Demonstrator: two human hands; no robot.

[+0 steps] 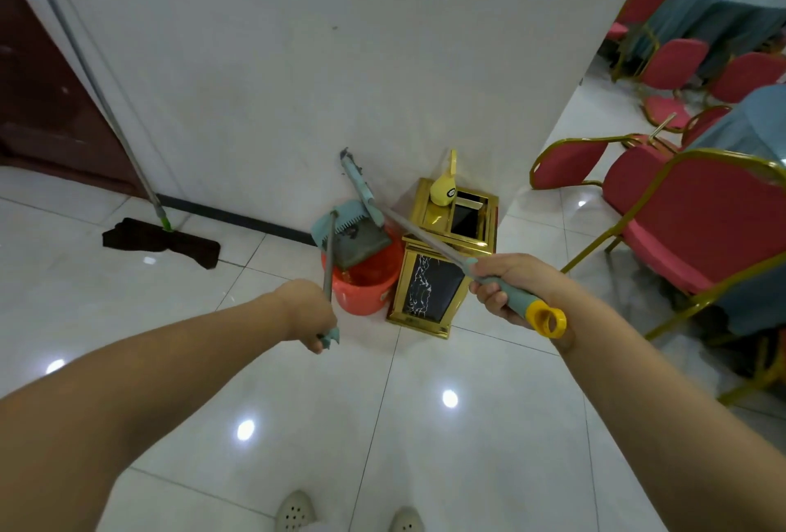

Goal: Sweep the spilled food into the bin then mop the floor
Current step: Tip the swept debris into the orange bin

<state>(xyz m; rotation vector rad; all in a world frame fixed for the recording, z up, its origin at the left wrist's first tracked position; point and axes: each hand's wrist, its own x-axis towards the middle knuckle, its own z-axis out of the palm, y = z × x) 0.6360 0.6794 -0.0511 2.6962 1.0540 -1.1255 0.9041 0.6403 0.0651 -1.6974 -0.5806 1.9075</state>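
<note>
**One head camera, tilted down at the corner**

I had a single view to work with, a wide-angle camera worn on the head. It looked forward and steeply down, so the pale shoes (pixel 348 514) sat at the bottom edge and the white wall (pixel 297 63) filled the top. Both forearms reached in from the lower corners, with the left hand (pixel 308 312) and right hand (pixel 516 287) near the middle of the frame, close to the lens. The lens bent straight lines at the margins: the red chairs (pixel 689 208) at the right leaned and curved. With only this view, nothing overlapped.
</note>
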